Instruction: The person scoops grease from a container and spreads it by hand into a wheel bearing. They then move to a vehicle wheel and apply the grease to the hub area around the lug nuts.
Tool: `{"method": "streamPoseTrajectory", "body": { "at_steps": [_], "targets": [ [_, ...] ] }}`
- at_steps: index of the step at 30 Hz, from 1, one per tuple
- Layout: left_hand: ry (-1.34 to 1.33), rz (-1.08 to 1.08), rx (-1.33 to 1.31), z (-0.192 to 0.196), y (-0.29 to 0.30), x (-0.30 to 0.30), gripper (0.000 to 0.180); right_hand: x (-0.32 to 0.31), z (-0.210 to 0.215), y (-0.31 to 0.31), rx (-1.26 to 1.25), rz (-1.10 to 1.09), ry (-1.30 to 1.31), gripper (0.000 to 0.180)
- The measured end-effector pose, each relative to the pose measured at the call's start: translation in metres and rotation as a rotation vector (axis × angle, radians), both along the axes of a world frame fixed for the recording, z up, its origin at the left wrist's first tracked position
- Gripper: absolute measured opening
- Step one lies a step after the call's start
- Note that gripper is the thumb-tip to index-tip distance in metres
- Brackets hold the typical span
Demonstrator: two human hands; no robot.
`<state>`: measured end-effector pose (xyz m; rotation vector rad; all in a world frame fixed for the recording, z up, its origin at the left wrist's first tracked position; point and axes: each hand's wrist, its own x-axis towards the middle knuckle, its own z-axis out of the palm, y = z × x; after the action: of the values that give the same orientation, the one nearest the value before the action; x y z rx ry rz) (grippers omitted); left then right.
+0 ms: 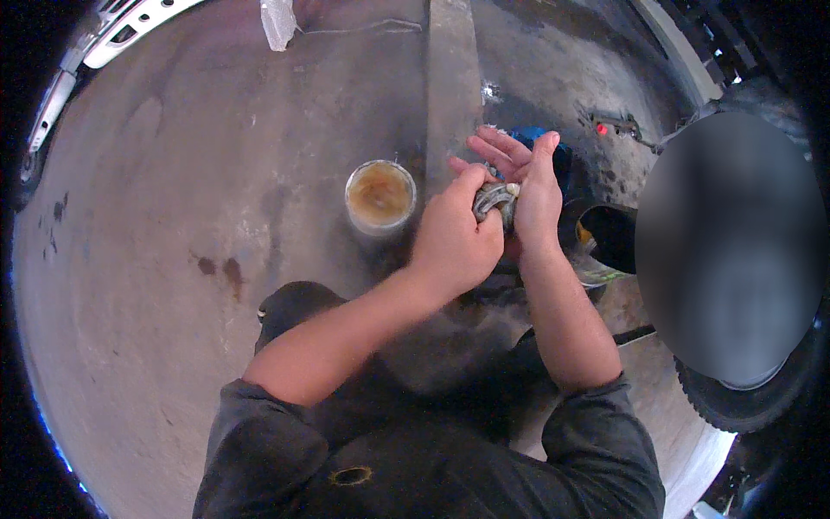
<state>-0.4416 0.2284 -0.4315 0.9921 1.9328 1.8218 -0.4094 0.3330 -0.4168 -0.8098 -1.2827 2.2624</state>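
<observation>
In front of me, my left hand (458, 225) is closed around a grey, crumpled rag (494, 201), which bulges out between thumb and fingers. My right hand (538, 195) is turned palm inward against the rag, its fingers stretched out and its thumb pointing up. Part of the rag is hidden between the two hands. Just left of my hands stands a round tub (380, 197) with brownish, cloudy liquid in it. Something blue (529, 135) shows behind the right hand's fingers, mostly covered.
Right of my right forearm is a dark open container (612, 238). Farther right stands a wheel with a knobbly black tyre (735, 402), beside a large blurred area. A clear plastic piece (277, 24) lies far ahead on the stained concrete floor (173, 285). A white vehicle part (143, 30) shows far left.
</observation>
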Motion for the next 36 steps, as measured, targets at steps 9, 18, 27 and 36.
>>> {"method": "streamPoseTrajectory", "body": {
  "at_steps": [9,18,27,36],
  "targets": [
    [-0.612,0.027,0.117,-0.012,0.003,-0.004,0.023,0.007,0.014,-0.003,-0.052,0.08,0.331,0.1],
    [-0.497,0.152,0.003,-0.034,0.006,-0.015,0.031,0.001,-0.034,-0.004,0.023,0.043,0.112,0.101],
    [-0.088,0.124,-0.005,-0.019,0.008,-0.003,0.021,-0.022,-0.02,-0.007,0.061,-0.197,0.128,0.094],
    [-0.388,-0.025,-0.067,-0.019,-0.009,-0.019,0.032,-0.018,-0.034,0.017,-0.141,0.013,0.076,0.102]
  ]
}}
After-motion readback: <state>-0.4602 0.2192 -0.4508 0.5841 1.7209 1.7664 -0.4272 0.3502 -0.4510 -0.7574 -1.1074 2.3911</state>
